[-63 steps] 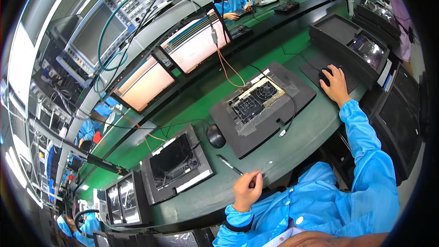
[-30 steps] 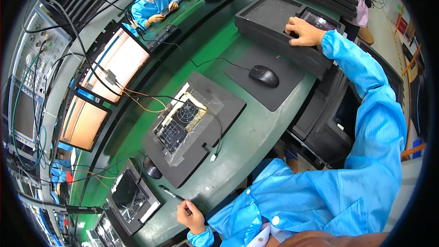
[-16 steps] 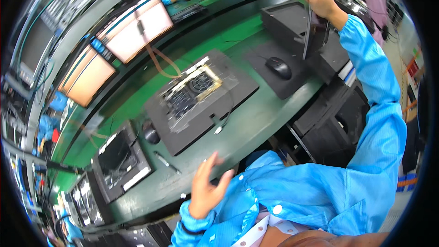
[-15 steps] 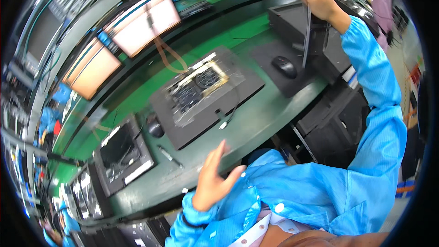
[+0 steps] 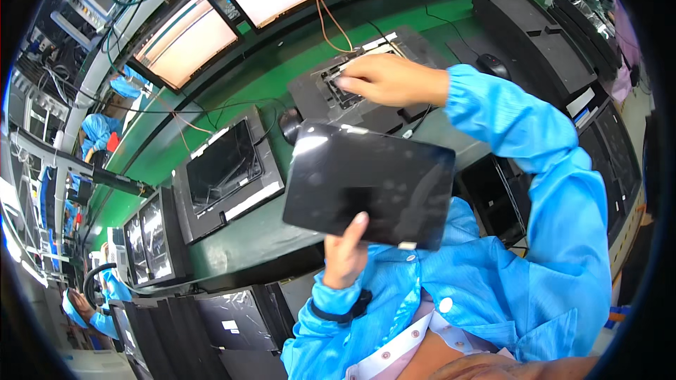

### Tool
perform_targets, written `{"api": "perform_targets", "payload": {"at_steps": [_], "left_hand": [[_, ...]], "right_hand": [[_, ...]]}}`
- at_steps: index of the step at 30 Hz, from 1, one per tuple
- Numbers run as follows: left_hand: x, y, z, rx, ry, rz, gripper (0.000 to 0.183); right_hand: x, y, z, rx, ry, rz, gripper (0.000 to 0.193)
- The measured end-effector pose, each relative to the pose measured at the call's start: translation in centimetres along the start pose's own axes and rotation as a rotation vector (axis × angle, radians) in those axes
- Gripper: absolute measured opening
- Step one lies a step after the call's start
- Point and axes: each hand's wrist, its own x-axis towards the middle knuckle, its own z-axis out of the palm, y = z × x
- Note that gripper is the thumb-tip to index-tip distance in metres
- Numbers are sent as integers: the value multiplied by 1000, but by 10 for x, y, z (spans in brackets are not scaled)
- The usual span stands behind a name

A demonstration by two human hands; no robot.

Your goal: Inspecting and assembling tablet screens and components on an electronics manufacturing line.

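Note:
My left hand point(image 5: 344, 259) grips a black glossy tablet point(image 5: 394, 176) at its lower edge, thumb on the front and the other fingers hidden behind. The tablet is tilted in front of my chest, its dark face toward me, with small pale tabs on its edges. My right hand point(image 5: 401, 81) reaches across above it, fingers curled, over a dark foam board point(image 5: 310, 91) that carries a taped-down circuit assembly. Whatever those fingers hold, if anything, is hidden. The tablet covers the near part of the board.
Left of the tablet, another dark panel point(image 5: 224, 169) lies on a foam tray, with a black mouse point(image 5: 290, 125) nearby. Two lit monitors point(image 5: 186, 42) stand behind. Black foam trays point(image 5: 542, 49) sit at the far right. A cable point(image 5: 419, 121) crosses the green bench.
My right hand has come down from the upper right, where it held the thin panel edge-on. My left hand, open and bare before, now grips the tablet. The view has shifted too.

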Motion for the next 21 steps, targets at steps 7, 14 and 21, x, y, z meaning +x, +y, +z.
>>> {"api": "perform_targets", "payload": {"at_steps": [7, 14, 21], "left_hand": [[-6, 41, -62, -520, -15, 171, 30], [1, 33, -81, -677, -20, 177, 32], [-3, 33, -65, -595, 102, 235, 29]], "right_hand": [[-112, 47, 28, -504, -29, -451, 15], [-97, -22, 27, 276, 2, -156, 20], [-73, -82, 31, 379, 81, -146, 19]]}}
